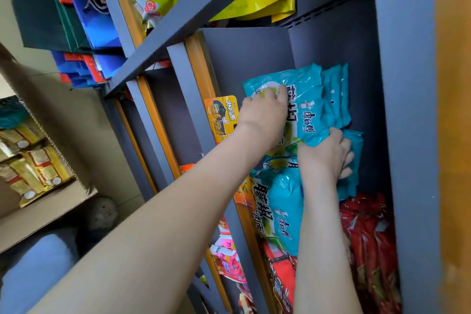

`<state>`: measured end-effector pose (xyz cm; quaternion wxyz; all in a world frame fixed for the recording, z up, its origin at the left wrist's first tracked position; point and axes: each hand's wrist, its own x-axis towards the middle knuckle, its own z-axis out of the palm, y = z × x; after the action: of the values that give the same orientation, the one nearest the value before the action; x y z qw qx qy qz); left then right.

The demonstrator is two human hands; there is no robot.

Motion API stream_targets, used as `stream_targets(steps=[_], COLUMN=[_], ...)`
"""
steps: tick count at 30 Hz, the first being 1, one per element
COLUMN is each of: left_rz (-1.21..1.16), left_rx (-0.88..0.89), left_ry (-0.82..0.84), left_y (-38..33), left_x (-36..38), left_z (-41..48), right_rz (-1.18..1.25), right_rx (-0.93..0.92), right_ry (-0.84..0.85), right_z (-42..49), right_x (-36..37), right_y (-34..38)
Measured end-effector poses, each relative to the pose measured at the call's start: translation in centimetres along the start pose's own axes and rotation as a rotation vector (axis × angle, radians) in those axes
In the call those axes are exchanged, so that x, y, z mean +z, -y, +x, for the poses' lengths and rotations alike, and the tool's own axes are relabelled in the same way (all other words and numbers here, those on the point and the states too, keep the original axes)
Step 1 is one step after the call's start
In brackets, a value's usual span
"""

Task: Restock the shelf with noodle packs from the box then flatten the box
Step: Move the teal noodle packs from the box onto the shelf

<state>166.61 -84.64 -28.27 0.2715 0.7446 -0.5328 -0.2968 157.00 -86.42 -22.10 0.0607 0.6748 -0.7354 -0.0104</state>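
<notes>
Two hands hold glossy teal noodle packs (334, 99) printed 康师傅 at the back edge of the grey metal shelf (244, 53). The left hand (265, 116) pinches the front pack (305, 109); the right hand (327, 154) clasps those behind.

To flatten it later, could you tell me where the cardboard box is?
The cardboard box sits at the far left of the head view, left of the grey shelf frame, gold packs inside.
</notes>
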Motion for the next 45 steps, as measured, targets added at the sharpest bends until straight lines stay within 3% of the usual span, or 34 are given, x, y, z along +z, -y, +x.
stream_targets(steps=[3, 7, 10, 14, 21, 27, 36, 42, 45], left_rz=[-0.034, -0.254, -0.369, -0.339, -0.309, -0.326, -0.367, -0.700, -1.257], left_rx=[0.040, 0.071, -0.002, -0.131, -0.352, -0.730, -1.255, -1.751, -1.780], left_ry=[-0.061, -0.312, -0.505, -0.694, -0.689, -0.598, -0.445, -0.392, -0.734], left_y=[-0.1, 0.9, 3.3, 7.4, 16.1, 27.9, 48.9, 61.9, 65.9], left_x=[-0.7, -2.4, -3.8, -4.6, -1.8, 3.9, 18.2, 26.8, 30.3], left_z=[-0.8, -3.9, -6.9, -11.0, -16.6, -21.8, -26.4, -28.5, -28.8], right_rz=[0.039, 0.245, 0.443, 0.562, 0.596, 0.603, 0.351, 0.273, 0.249], right_rx=[-0.115, -0.367, -0.550, -0.786, -0.949, -1.010, -1.179, -1.178, -1.190], right_ry=[-0.089, -0.145, -0.180, -0.173, 0.062, 0.384, 0.765, 0.889, 0.913], right_z=[-1.3, -4.0, -7.2, -11.9, -17.6, -22.3, -29.4, -33.6, -34.5], right_x=[0.0, -0.1, -0.2, 0.7, 6.9, 16.7, 38.1, 50.6, 54.7], right_y=[0.7, 2.7, 4.8, 7.3, 11.2, 15.6, 22.0, 23.9, 23.5])
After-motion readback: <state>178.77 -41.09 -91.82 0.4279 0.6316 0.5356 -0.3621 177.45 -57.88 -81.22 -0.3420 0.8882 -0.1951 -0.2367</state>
